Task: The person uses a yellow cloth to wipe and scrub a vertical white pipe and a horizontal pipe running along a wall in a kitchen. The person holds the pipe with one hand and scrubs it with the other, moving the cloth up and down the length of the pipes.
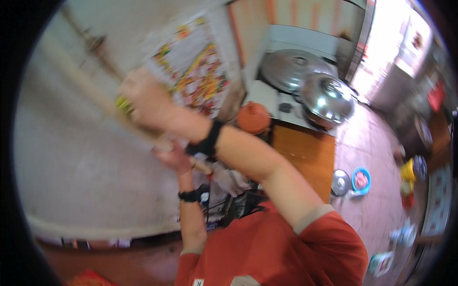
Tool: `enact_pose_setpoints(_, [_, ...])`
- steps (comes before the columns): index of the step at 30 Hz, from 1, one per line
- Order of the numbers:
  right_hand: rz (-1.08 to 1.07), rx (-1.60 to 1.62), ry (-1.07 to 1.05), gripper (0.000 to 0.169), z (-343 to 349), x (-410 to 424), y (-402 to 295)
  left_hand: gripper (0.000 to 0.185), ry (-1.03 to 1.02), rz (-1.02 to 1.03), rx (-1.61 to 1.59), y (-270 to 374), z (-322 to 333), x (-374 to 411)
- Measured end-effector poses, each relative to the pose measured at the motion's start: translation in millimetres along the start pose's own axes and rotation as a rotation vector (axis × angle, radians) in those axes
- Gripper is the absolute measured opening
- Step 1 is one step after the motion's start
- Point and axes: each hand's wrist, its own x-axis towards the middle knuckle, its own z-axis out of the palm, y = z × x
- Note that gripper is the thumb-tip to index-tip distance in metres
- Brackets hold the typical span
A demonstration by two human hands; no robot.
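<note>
My right hand (146,98) reaches across to the upper left, blurred, its fingers closed around a small yellow-green object (124,104) that I cannot name. Below it, my left hand (175,157) is wrapped on a light-coloured pole (202,167), whose lower part shows past the wrist with a red bit at its end. A pale blurred band runs from the hands to the upper left; whether it is the same pole I cannot tell. Both wrists wear black bands. Behind the hands, a colourful printed sheet (200,75) hangs on the wall.
Two large lidded metal pans (295,68) (327,98) stand on the stove at the upper right. An orange lidded pot (253,118) is beside a wooden surface (304,153). On the tiled floor, a blue bowl (361,181) with pink contents sits by a metal lid (340,182).
</note>
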Motion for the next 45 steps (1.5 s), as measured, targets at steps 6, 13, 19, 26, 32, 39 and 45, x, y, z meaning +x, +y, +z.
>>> enact_pose_setpoints(6, [0.064,0.053,-0.118,0.03,-25.8,-18.9,14.5,0.036,0.094,-0.007,0.223,20.1,8.1,4.7])
enact_pose_setpoints(13, [0.31,0.095,0.038,0.028,-24.7,-23.6,28.1,0.032,0.098,-0.014,0.287,19.4,4.3,5.9])
enact_pose_setpoints(19, [0.13,-0.083,0.061,0.025,-11.5,15.1,12.4,0.032,0.086,-0.025,0.291,15.9,6.8,4.5])
enact_pose_setpoints(26, [0.062,-0.043,-0.075,0.022,-5.9,14.7,-3.0,0.031,0.103,0.011,0.248,20.6,4.4,5.0])
enact_pose_setpoints(32, [0.11,-0.146,-0.024,0.024,-16.9,23.1,36.4,0.03,0.113,-0.04,0.285,26.8,8.7,4.5])
enact_pose_setpoints(39, [-0.001,0.024,-0.142,0.023,-13.9,20.3,17.7,0.026,0.143,0.013,0.312,17.1,7.4,4.0])
enact_pose_setpoints(45, [0.057,-0.067,-0.063,0.021,-16.1,23.3,34.3,0.026,0.141,0.011,0.333,17.0,9.8,2.4])
